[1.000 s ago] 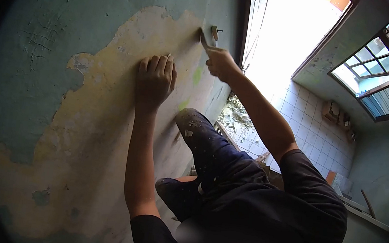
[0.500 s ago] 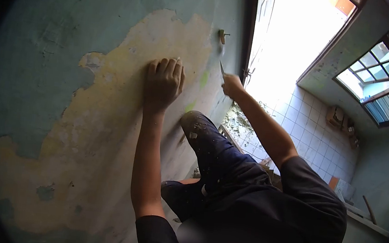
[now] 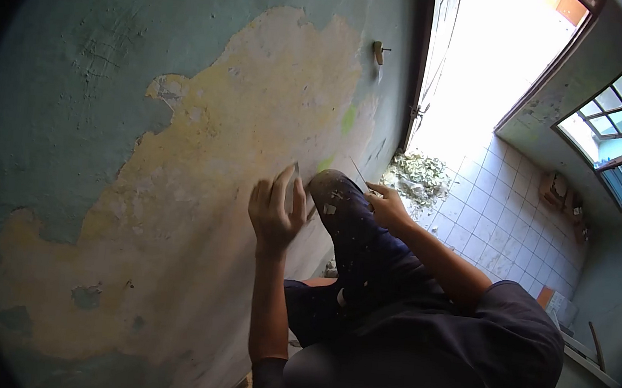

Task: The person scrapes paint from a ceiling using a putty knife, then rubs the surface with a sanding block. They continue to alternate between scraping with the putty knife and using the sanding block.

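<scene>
My left hand point(image 3: 276, 211) is raised just off the wall point(image 3: 208, 160), in front of its bared yellowish patch. A small grey sliver shows between the forefinger and thumb, too little of it visible to name. My right hand point(image 3: 390, 207) is closed round a scraper point(image 3: 360, 176), whose thin blade points up and toward the wall, seen nearly edge-on. This hand is beside my raised knee point(image 3: 334, 189), where pale flakes stick to the dark trousers. The scraper's handle is mostly hidden in my fingers.
Green paint point(image 3: 54, 114) with ragged edges surrounds the bared patch. A wooden peg point(image 3: 378, 52) juts from the wall near the bright doorway point(image 3: 492, 61). Paint chips point(image 3: 419, 176) lie heaped on the white floor tiles point(image 3: 495, 206). A barred window point(image 3: 619, 113) is at right.
Both hands have come down, away from the upper wall. My left hand has left the wall and its fingers have loosened. The scraper has dropped with my right hand to knee level.
</scene>
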Available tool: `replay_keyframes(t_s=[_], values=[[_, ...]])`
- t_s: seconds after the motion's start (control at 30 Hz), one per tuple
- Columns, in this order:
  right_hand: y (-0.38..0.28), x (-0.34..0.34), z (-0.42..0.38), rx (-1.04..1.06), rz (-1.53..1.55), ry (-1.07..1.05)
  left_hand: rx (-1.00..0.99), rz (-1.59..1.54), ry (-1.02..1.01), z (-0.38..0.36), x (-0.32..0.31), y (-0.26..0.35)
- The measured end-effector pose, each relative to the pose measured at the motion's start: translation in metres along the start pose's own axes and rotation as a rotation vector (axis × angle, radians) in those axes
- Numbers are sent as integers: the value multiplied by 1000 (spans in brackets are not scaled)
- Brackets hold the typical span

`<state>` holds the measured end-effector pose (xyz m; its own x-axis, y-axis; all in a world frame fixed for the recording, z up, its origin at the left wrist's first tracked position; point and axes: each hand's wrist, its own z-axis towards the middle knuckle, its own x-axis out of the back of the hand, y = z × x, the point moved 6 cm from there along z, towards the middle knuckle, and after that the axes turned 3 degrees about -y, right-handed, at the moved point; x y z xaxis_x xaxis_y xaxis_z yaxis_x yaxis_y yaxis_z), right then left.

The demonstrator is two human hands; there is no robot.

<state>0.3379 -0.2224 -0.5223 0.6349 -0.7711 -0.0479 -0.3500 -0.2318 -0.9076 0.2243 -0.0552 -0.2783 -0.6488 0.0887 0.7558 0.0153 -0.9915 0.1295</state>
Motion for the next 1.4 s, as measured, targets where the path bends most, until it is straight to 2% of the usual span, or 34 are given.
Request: replay_keyframes(t_s=[0.03,0.07,0.13,0.17,0.23,0.37,0.43,0.47,0.53,0.67,0.8,0.97,1.0,1.13,1.2,1.27,1.33,1.37,1.4], values=[[0,-2,-2,-59,26,-22,154,-86,-16,-20,2,-4],[-12,-5,-10,-66,17,-31,167,-83,-16,-37,6,0],[-32,-14,-24,-102,23,-59,365,-133,-15,-70,13,-1],[-28,-20,-23,-108,14,-68,378,-131,-14,-83,17,2],[-32,-28,-22,41,-209,-20,488,-154,2,-107,24,2],[-26,-39,-31,62,-275,-25,615,-130,37,-138,40,3],[-14,-31,-25,60,-229,61,652,-116,53,-146,46,2],[-14,-27,-25,62,-233,55,658,-113,57,-147,48,2],[-22,-8,-30,31,-282,193,624,-83,73,-146,54,-2],[-59,18,-42,-6,-325,253,589,-109,25,-123,66,-13],[-62,38,-27,193,-546,322,474,-169,32,-81,70,-13],[-67,32,-37,134,-613,240,427,-175,99,-54,71,-21],[-65,29,-38,61,-637,210,426,-174,108,-53,73,-23],[-49,21,-37,110,-686,266,509,-184,65,-56,74,-30],[-38,16,-28,73,-741,156,517,-174,48,-63,73,-34],[-33,7,-25,20,-729,129,523,-166,32,-67,70,-39],[-18,-8,-15,205,-644,53,503,-157,33,-68,66,-39],[-26,-23,-21,32,-466,-58,505,-160,29,-66,66,-37],[-47,-32,-32,27,-465,-58,497,-154,20,-62,66,-34]])
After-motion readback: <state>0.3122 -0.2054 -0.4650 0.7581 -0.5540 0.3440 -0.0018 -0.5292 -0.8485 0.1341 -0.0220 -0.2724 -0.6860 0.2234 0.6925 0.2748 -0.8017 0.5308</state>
